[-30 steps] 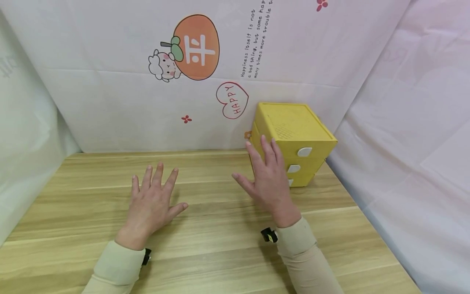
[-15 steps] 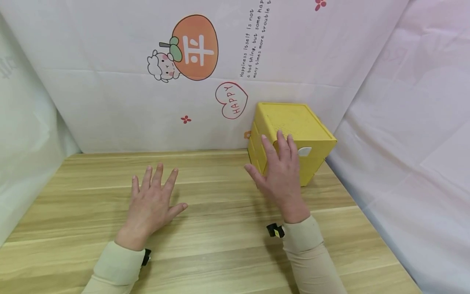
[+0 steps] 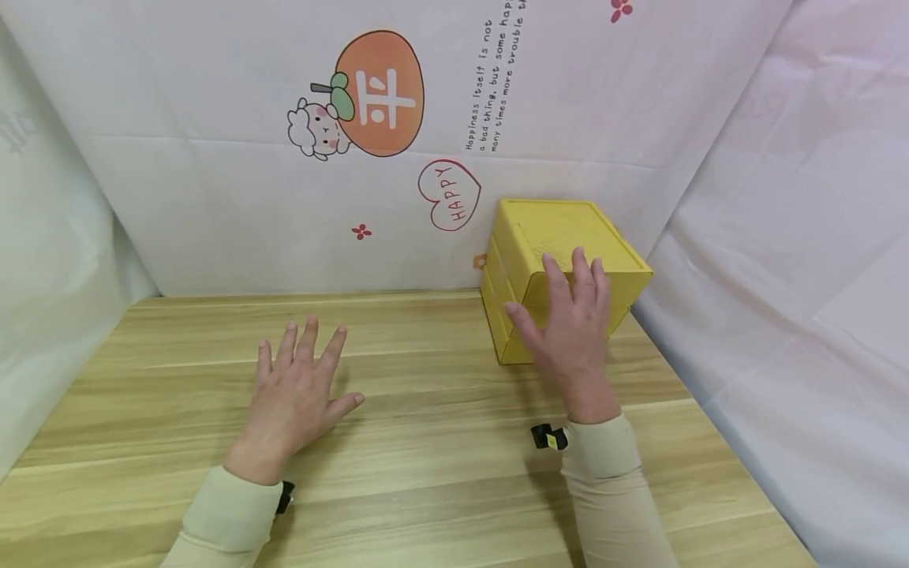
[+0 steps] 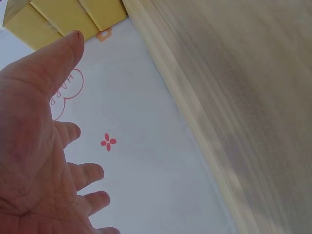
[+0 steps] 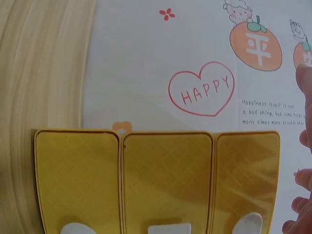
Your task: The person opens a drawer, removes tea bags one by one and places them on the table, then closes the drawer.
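Note:
A yellow three-drawer box (image 3: 618, 252) stands at the back right of the table. My right hand (image 3: 577, 339) is raised in front of it with fingers spread, overlapping its front and upper edge in the head view and hiding the drawer handles there. In the right wrist view, the drawer fronts (image 5: 168, 180) show white handles (image 5: 169, 229), and several fingers (image 5: 304, 180) of this hand appear at the right edge, holding nothing. My left hand (image 3: 291, 402) is over the left half of the table, palm down, fingers spread; nothing is in its palm in the left wrist view.
The wooden table (image 3: 398, 473) ends at a white printed cloth (image 3: 234, 213) behind it. Another pale cloth (image 3: 802, 315) hangs along the right, and one more cloth (image 3: 50, 237) on the left. The box stands close to the back cloth and the table's right edge.
My right hand has moved to the right, from the box's left front corner to across its front, covering the handles. The left hand and the box have stayed put.

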A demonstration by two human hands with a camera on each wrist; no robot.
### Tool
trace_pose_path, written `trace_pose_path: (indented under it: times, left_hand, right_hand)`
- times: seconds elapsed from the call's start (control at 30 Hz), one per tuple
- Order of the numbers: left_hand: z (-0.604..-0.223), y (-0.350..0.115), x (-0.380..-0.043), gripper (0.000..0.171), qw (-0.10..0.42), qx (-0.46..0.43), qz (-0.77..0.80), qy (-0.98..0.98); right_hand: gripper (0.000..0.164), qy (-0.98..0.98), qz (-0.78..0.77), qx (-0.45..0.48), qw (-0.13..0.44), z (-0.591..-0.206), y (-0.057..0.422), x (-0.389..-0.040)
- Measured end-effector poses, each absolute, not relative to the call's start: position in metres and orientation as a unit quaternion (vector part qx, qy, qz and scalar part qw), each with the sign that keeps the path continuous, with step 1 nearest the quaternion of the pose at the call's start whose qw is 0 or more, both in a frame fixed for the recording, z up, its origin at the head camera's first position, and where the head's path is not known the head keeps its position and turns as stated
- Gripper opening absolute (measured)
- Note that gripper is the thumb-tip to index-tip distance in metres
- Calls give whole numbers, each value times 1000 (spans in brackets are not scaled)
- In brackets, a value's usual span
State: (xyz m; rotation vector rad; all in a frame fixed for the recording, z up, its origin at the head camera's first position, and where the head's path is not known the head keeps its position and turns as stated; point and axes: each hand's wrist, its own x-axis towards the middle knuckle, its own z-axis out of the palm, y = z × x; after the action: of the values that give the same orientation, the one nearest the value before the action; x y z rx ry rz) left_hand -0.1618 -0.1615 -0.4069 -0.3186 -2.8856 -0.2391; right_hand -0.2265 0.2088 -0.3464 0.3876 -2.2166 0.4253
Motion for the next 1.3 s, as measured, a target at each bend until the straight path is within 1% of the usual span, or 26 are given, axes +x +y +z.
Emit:
trace_pose_path:
  times: [0.3,0.57,0.8,0.97,1.23,1.3]
  left_hand:
    - [-409,-160,-162,100,111,-109,-77,-985]
    - [-410,-161,-162,99,111,-106,-81,-985]
    - [-410,-162,-162,99,112,-105,-84,-985]
    - [-409,-162,-161,99,113,-104,-80,-985]
    - [-409,-163,-161,99,112,-106,-79,-985]
    - [-408,-163,-162,99,111,-107,-79,-985]
  right_hand:
    - [94,-890,180,119,402,-343,227,-229]
    - [88,-860,171,125,464,-336,247,-242]
    - [89,-872,200,79,439,-329,266,-248]
    - [83,-869,200,76,446,-325,276,-252]
    - [79,-859,212,73,461,-318,289,-258]
    - [79,-865,220,59,447,-316,293,-260]
